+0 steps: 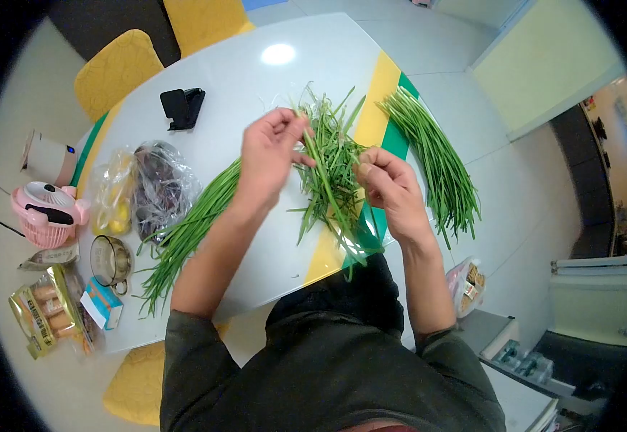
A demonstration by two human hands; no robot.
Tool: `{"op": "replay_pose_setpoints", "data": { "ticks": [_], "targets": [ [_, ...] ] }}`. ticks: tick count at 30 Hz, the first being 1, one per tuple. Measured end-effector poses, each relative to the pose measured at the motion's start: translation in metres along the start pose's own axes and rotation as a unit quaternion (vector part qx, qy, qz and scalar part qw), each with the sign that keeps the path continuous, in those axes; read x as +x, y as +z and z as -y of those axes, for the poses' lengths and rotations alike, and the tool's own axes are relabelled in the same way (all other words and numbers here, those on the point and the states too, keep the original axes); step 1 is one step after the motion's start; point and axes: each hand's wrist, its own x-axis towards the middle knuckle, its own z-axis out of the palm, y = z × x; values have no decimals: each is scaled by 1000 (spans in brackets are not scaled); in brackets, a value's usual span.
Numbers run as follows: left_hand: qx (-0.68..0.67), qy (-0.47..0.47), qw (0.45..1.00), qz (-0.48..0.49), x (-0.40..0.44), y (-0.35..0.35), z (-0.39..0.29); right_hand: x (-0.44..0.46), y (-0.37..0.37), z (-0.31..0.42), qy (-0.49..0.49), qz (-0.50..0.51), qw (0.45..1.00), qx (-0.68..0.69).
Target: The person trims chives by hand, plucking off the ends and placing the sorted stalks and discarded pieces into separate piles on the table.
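My left hand (pixel 274 147) is closed in a pinch on a few garlic chives (pixel 318 160) near their pale ends, with the long leaves hanging down towards the table edge. Beside it, my right hand (pixel 393 189) has thumb and forefinger pressed together; what is between them is too small to make out. Under and between both hands spreads a loose, messy heap of chive trimmings (pixel 339 133). One neat bundle of chives (pixel 436 158) lies to the right. Another bundle (pixel 205 209) lies to the left, partly hidden by my left forearm.
On the white table (pixel 256 79) are a black stand (pixel 182 108), a bag of dark produce (pixel 162 187), a bag with yellow items (pixel 114 198), a glass cup (pixel 110 261), a blue-and-white box (pixel 102 302), a food packet (pixel 48 313) and a pink fan (pixel 46 212). Yellow chairs (pixel 119 68) stand around.
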Motion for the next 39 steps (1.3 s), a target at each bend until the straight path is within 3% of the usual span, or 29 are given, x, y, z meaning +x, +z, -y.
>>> {"op": "replay_pose_setpoints", "data": {
  "ticks": [2, 5, 9, 13, 17, 33, 36, 39],
  "targets": [
    [-27, -24, 999, -11, 6, -12, -12, 0, -5, 3, -11, -30, 999, -1],
    [-22, -8, 999, -32, 4, -11, -21, 12, -8, 7, -122, -110, 985, -50],
    [-41, 9, 999, -20, 5, -18, -21, 42, -9, -8, -232, -136, 939, -213],
    [-70, 21, 997, -1, 9, -24, -20, 35, 5, -16, -197, -92, 932, -290],
    [-82, 32, 996, 29, 8, -26, -14, 15, 18, -18, -129, -34, 978, -159],
    [-59, 40, 994, 84, 2, -8, -5, 16, 30, -19, -128, -41, 975, -176],
    [-51, 37, 996, 70, 2, -8, -2, 18, 29, -21, -142, -41, 972, -182],
    [-61, 97, 993, -6, 6, -14, -3, 20, 22, -27, -128, -34, 973, -187]
  ]
}}
